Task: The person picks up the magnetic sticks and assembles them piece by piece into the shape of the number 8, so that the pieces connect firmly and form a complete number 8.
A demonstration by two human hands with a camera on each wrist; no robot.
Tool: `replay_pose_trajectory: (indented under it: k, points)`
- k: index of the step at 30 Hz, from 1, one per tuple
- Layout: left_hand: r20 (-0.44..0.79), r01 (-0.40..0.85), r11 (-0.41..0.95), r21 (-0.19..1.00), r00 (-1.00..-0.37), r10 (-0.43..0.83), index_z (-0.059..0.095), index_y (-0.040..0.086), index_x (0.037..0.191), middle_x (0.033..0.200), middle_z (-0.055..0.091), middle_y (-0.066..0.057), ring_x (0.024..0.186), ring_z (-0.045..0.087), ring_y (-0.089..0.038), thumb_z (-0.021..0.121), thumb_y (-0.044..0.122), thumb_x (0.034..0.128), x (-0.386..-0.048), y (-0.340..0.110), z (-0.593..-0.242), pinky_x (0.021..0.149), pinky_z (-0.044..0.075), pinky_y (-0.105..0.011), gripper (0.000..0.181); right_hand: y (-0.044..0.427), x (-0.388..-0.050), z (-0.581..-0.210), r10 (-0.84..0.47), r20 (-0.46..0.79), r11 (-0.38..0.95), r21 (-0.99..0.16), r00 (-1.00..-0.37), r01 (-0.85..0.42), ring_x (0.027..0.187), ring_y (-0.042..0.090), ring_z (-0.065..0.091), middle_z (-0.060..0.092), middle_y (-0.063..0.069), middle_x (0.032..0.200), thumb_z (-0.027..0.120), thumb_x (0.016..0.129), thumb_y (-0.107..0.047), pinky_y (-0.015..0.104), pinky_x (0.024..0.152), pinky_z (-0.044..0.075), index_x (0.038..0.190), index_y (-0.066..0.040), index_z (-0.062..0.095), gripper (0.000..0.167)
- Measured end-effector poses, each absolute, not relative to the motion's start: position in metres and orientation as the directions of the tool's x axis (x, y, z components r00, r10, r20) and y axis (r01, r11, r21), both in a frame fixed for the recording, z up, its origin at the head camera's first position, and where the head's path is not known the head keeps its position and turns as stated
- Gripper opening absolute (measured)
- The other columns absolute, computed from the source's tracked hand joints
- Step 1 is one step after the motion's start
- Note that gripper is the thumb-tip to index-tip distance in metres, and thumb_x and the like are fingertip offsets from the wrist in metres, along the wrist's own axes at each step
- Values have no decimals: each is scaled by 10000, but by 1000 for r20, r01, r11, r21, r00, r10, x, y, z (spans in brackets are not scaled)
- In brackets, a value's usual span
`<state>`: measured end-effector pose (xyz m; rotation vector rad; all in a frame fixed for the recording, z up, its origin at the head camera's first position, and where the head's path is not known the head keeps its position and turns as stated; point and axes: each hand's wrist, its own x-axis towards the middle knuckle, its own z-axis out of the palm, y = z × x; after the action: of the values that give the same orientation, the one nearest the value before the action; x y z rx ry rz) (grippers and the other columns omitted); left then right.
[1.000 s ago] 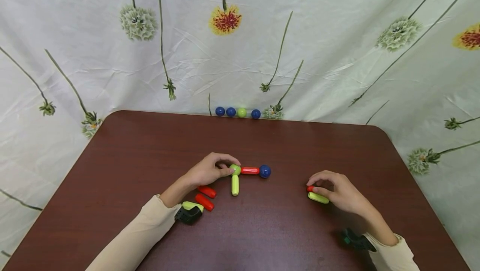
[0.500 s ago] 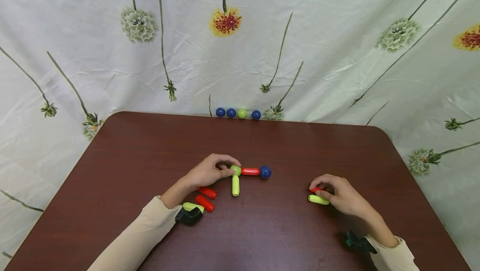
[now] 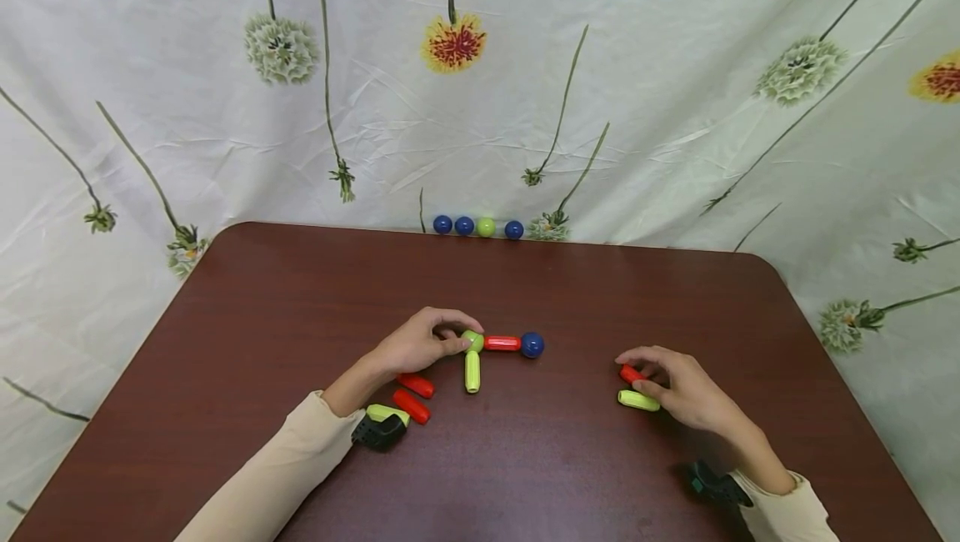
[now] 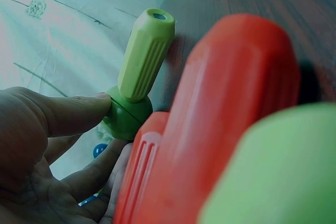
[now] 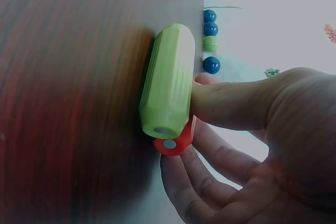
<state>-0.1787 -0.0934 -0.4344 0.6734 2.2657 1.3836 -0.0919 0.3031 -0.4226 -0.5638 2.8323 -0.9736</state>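
Note:
My left hand (image 3: 426, 343) pinches the green ball (image 3: 473, 341) between thumb and fingers. From that ball a green rod (image 3: 472, 373) points toward me, and a red rod (image 3: 502, 343) runs right to a blue ball (image 3: 532, 345). On the right, my right hand (image 3: 686, 390) has its thumb and fingertips around another red rod (image 3: 632, 373). Just in front of it lies a green rod (image 3: 638, 400). The right wrist view shows this green rod (image 5: 168, 82) partly covering the red one (image 5: 176, 144), whose end has a metal disc.
Two red rods (image 3: 411, 406) and a green rod (image 3: 387, 414) lie beside my left wrist. Three blue balls (image 3: 513, 229) and a green ball (image 3: 486, 228) are lined up at the far edge of the brown table (image 3: 300, 275), before a flowered cloth (image 3: 660, 42).
The red rod at my right hand has turned and shows more of its length, a little apart from the green rod. My left hand keeps its hold on the green ball.

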Motion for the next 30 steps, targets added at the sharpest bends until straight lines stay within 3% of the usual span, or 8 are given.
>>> replay_pose_trajectory:
  k: [9,30]
  points:
    - [-85,198,398,896,-803,589,727,121,1161,1177,687,-90,825,572,-181,646,64,960,-179,-93,-435,717,480,-281,224,306,-92,-421,-355,36,776,-546,-934,-316,766,54,585,630,48,1001,748,876,-40,243,633,479,1184,-80,654,324]
    - [-74,205,392,897,-804,590,727,124,1158,1162,692,-83,823,580,-174,648,61,959,-179,-94,-435,721,489,-279,223,302,-93,-418,-326,38,777,-558,-944,-291,766,80,627,690,22,995,698,916,-21,241,641,505,1160,-93,635,262]
